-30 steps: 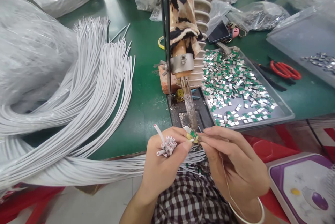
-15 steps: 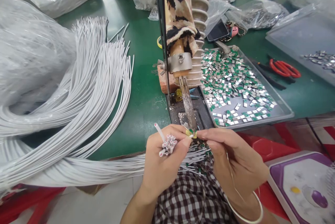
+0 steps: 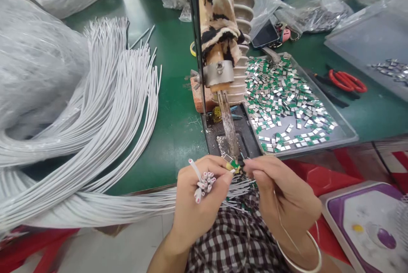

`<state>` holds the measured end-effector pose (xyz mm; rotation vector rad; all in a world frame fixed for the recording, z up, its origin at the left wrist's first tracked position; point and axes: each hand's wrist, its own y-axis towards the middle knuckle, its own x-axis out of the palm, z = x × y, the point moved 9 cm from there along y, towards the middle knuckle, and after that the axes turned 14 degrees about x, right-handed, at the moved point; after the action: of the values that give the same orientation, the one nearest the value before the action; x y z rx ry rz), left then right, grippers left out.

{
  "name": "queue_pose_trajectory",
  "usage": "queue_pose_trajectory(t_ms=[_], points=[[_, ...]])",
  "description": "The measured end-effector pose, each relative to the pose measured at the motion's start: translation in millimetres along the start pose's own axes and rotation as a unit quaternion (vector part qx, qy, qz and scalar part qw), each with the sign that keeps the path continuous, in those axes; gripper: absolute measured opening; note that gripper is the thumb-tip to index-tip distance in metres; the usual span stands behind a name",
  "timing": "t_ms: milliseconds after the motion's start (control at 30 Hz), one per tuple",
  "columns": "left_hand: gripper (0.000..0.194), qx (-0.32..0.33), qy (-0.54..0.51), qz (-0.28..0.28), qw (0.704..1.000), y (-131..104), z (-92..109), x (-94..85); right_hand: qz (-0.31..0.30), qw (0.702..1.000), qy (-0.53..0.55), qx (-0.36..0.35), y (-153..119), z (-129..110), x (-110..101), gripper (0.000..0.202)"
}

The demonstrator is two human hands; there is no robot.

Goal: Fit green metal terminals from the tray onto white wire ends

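My left hand [image 3: 199,198] is closed round a bundle of white cables [image 3: 206,183], cut ends up. At its thumb and fingertips sits a small green connector board [image 3: 235,164] with a metal plug end, against a white cable end. My right hand [image 3: 285,198] is pinched on a thin solder wire [image 3: 282,217] that trails down past the wrist. Its fingertips are just right of the board, apart from it. Above the board, a clamped soldering iron [image 3: 228,124] points down, its tip close to the board; whether they touch I cannot tell.
A tray [image 3: 346,139] of loose connector boards stands right of the iron. Red-handled pliers [image 3: 347,81] lie beyond it. White cables [image 3: 105,128] fan over the table's left side. A ribbed hose [image 3: 244,18] rises behind the iron, next to a brick [image 3: 200,94].
My right hand's fingertips have drawn slightly away to the right of the board, and more of the green board shows. My left hand has hardly moved.
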<state>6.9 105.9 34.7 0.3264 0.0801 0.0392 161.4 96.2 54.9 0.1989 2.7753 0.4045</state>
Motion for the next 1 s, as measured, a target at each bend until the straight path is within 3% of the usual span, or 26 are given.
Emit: queue_pose_trajectory(t_ms=[167,233,300,400,500,633,733,867,1000], points=[[0.017,0.000,0.019,-0.057,0.998,-7,1,9.3,-0.035,0.995,0.077,0.047,10,6,5,0.027],[0.016,-0.021,0.005,-0.077,0.997,-14,-6,8.9,-0.074,0.987,0.120,0.070,12,11,3,0.024],[0.022,-0.044,-0.023,-0.060,0.997,-21,-16,2.0,-0.124,0.979,0.140,0.086,13,14,-1,0.020],[0.026,-0.077,-0.047,-0.035,0.995,-29,-27,-4.4,-0.185,0.975,0.085,0.090,11,14,-2,0.015],[0.017,-0.103,-0.043,-0.107,0.988,-31,-28,12.3,-0.223,0.974,-0.001,0.040,3,2,8,0.017],[0.014,-0.105,-0.037,-0.168,0.980,-31,-22,26.2,-0.212,0.977,-0.012,-0.029,-3,-18,20,0.014],[0.004,-0.063,-0.033,-0.141,0.988,-29,-16,18.2,-0.199,0.980,0.010,-0.006,-1,-15,21,0.012],[0.012,-0.008,-0.012,-0.086,0.996,-27,-9,5.3,-0.161,0.986,0.033,0.028,3,-8,12,0.013],[0.013,-0.005,0.003,-0.092,0.996,-25,-9,6.9,-0.191,0.977,0.074,0.062,2,-3,15,0.018]])
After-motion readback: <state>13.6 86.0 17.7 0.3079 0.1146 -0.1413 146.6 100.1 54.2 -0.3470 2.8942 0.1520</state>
